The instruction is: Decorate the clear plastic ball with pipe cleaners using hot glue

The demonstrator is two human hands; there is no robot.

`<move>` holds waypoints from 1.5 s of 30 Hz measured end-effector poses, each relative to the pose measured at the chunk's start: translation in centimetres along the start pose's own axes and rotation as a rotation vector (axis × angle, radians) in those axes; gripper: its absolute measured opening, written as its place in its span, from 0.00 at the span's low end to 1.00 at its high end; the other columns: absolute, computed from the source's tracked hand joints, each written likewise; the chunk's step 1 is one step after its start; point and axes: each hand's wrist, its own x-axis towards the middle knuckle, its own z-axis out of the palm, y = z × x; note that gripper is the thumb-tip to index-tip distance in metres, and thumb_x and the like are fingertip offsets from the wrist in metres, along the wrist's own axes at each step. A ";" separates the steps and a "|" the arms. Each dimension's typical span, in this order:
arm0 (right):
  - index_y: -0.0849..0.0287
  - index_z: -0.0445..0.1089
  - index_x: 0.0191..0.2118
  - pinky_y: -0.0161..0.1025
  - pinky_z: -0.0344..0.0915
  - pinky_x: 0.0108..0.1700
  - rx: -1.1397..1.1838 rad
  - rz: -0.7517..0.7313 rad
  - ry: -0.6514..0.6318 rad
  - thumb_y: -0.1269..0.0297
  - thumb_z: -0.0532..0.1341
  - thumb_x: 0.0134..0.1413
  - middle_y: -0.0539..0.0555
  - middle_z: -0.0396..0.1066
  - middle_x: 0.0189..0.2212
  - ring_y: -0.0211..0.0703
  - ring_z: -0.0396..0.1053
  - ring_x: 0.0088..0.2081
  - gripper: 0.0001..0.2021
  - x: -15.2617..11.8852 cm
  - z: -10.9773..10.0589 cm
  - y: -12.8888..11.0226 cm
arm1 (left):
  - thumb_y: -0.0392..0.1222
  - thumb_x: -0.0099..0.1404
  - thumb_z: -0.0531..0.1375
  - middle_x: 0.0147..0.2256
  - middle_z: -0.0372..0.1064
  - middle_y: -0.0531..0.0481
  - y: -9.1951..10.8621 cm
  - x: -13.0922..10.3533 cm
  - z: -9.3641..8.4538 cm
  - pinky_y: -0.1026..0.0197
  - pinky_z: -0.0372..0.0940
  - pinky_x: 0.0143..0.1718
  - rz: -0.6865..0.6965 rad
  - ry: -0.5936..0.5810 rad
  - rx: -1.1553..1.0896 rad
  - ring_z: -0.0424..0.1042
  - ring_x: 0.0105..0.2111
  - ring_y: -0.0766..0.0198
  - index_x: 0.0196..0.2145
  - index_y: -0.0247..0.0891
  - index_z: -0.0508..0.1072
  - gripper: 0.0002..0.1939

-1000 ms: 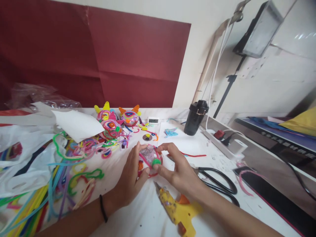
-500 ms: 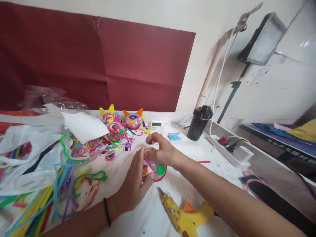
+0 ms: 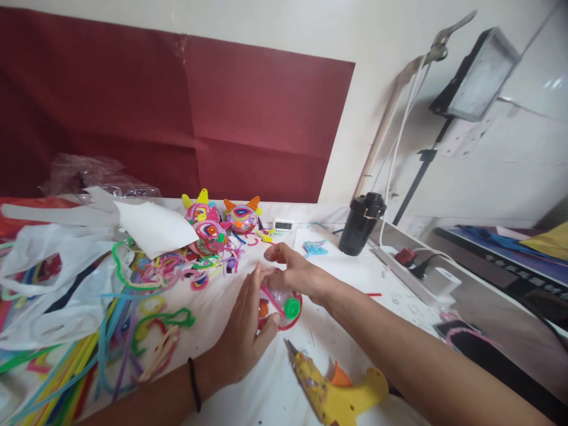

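A round clear plastic craft piece (image 3: 280,324) sits at the middle of the table, edged in red, with a pink pipe-cleaner strip, a green disc (image 3: 291,308) and an orange patch on it. My left hand (image 3: 242,331) cups its left side, thumb along the near edge and fingers pointing away from me. From the right, my right hand (image 3: 298,273) reaches over its far side with curled fingers, some of them hidden behind the left fingertips. A yellow glue gun (image 3: 328,387) lies close in front, its metal nozzle pointing toward the craft piece.
Pipe cleaners (image 3: 82,367) and white plastic bags (image 3: 53,284) crowd the left. Several decorated round pieces (image 3: 243,218) stand at the back beside a small digital clock (image 3: 283,225). A black bottle (image 3: 361,223) and a power strip (image 3: 412,275) are on the right.
The view has shifted slightly, so things sit a little lower and farther right. Both hands stay at the craft piece; the right fingers have moved only slightly.
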 end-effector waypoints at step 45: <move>0.65 0.71 0.47 0.54 0.61 0.47 -1.350 -1.294 0.242 0.75 0.49 0.67 0.61 0.73 0.45 0.54 0.67 0.49 0.14 -6.6 -2.0 5.3 | 0.31 0.69 0.51 0.64 0.50 0.37 0.8 1.1 -0.6 0.37 0.55 0.61 0.073 -0.007 -0.099 0.55 0.64 0.47 0.69 0.50 0.29 0.42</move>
